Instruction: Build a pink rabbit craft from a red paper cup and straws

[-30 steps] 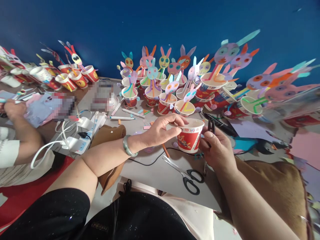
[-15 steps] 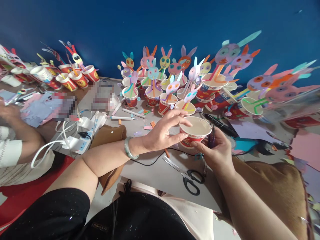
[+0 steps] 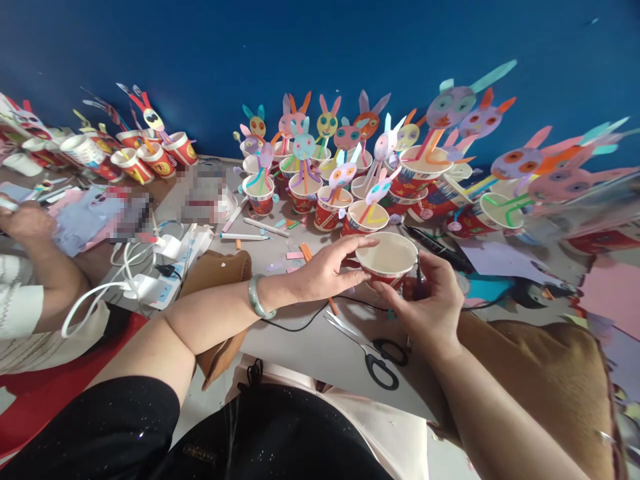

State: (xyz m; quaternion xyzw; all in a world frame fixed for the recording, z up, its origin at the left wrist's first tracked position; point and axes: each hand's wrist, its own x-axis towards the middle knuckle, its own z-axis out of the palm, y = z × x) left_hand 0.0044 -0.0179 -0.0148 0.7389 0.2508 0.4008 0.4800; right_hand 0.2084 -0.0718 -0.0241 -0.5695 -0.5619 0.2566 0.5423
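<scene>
We see a white power strip (image 3: pixel 167 288) left of our left hand (image 3: pixel 320 270), whose thumb and fingers pinch the left rim of a paper cup (image 3: pixel 387 257). The cup is held tilted above the surface (image 3: pixel 295 347), between decorated cups (image 3: pixel 303 202) near the far edge and scissors (image 3: pixel 369 349) by the near edge. Our right hand's (image 3: pixel 437 303) fingers grip its right side, beside a dark tool (image 3: pixel 421 275).

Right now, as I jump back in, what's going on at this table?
A person's right hand grips a red paper cup, tilted with its open top toward the camera, and also holds a dark, mostly hidden tool. The left hand has its fingers at the cup's rim. Scissors lie on the table in front, and cups with rabbit-like paper figures stand behind, near the blue wall.
</scene>
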